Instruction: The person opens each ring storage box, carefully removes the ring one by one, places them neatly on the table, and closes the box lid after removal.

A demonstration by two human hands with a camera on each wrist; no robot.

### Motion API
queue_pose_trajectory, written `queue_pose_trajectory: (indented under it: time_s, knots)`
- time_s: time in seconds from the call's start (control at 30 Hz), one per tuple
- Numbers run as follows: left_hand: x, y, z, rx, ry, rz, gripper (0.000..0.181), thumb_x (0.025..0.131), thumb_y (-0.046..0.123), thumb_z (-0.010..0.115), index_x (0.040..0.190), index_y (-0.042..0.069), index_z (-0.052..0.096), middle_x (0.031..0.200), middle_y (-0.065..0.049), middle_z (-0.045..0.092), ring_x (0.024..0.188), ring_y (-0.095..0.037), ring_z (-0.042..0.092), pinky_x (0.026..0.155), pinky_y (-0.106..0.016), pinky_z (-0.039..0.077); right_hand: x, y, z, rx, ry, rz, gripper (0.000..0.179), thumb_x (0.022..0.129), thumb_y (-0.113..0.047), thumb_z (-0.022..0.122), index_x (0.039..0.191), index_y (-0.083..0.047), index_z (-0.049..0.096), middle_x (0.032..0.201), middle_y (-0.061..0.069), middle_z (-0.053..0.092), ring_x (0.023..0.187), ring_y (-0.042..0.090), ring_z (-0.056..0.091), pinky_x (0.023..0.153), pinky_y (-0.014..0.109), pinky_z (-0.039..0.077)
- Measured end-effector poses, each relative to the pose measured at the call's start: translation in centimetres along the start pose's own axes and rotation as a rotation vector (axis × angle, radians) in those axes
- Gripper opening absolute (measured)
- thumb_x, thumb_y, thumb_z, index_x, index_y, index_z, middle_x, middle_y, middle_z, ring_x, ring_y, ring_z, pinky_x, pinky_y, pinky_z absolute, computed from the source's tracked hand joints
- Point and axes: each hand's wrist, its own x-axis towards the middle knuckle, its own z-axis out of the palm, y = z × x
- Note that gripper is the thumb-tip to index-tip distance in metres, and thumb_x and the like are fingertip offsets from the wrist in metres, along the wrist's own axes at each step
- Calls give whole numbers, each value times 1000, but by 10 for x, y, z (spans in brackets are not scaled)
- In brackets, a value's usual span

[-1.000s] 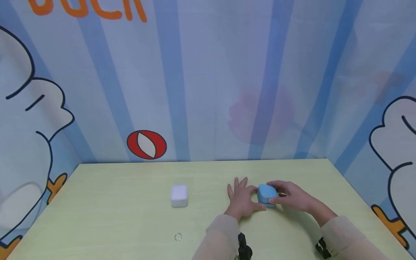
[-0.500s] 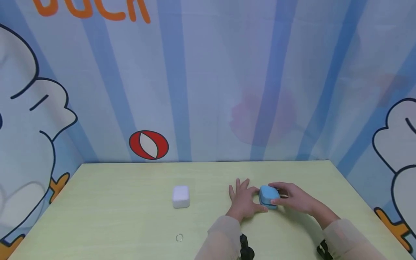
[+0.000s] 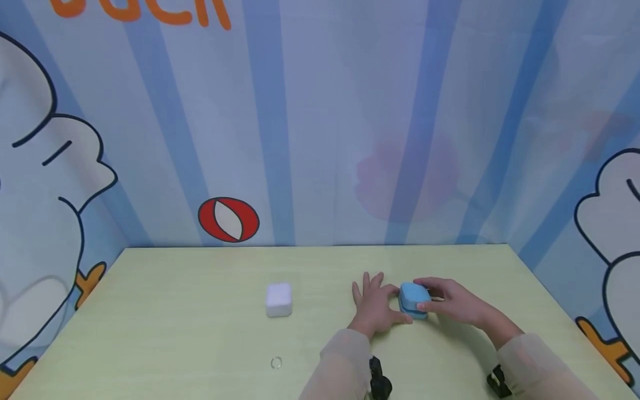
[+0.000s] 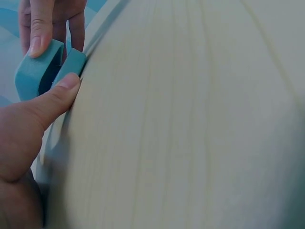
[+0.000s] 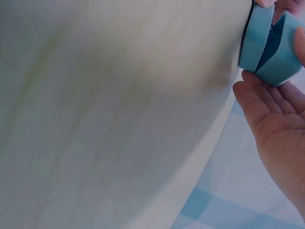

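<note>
A small blue ring box [image 3: 414,296] with rounded corners stands on the table at right of centre in the head view. Its hinged lid is partly raised, and both wrist views show a dark gap between lid [image 4: 35,71] and base [image 4: 71,64]. My left hand [image 3: 374,311] pinches the base between thumb and index finger, its other fingers spread. From the right, my right hand [image 3: 455,303] holds the lid with its thumb in front and its index finger behind. The inside of the box is mostly hidden.
A pale lavender box [image 3: 279,300] of similar size sits left of my hands. Nearer me lies a thin ring [image 3: 271,363] on the light wooden table [image 3: 175,322]. A printed curtain [image 3: 320,122] rises behind the table's back edge.
The head view has shifted slightly. Both hands keep their places on the blue ring box, and its lid shows no clear movement.
</note>
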Motion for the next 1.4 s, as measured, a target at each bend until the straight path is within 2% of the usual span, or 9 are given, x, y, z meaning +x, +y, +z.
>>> queue_pose_trajectory:
  time_s: [0.5,1.1,1.4]
  knots:
    - [1,-1,2,4,3,-12,57,71,47,79,120,22,64,153,-6,31,146,-36,10,115,-60,2,2,0,-3,9,2,24,65,91,-30,62,139,8,39,136,28,48,122,40,51,93,45,50]
    - [2,0,0,3,-2,-21,55,71,46,79,118,21,65,153,-5,31,146,-35,10,115,-59,2,3,4,-6,44,-41,22,64,94,-30,57,141,7,35,140,29,44,127,43,46,96,47,48]
    - [1,2,-2,-6,-8,-22,55,71,45,79,118,20,65,153,-5,30,146,-35,9,115,-58,1,2,3,-8,149,-93,50,65,96,-26,55,144,9,28,141,31,40,128,43,44,92,42,52]
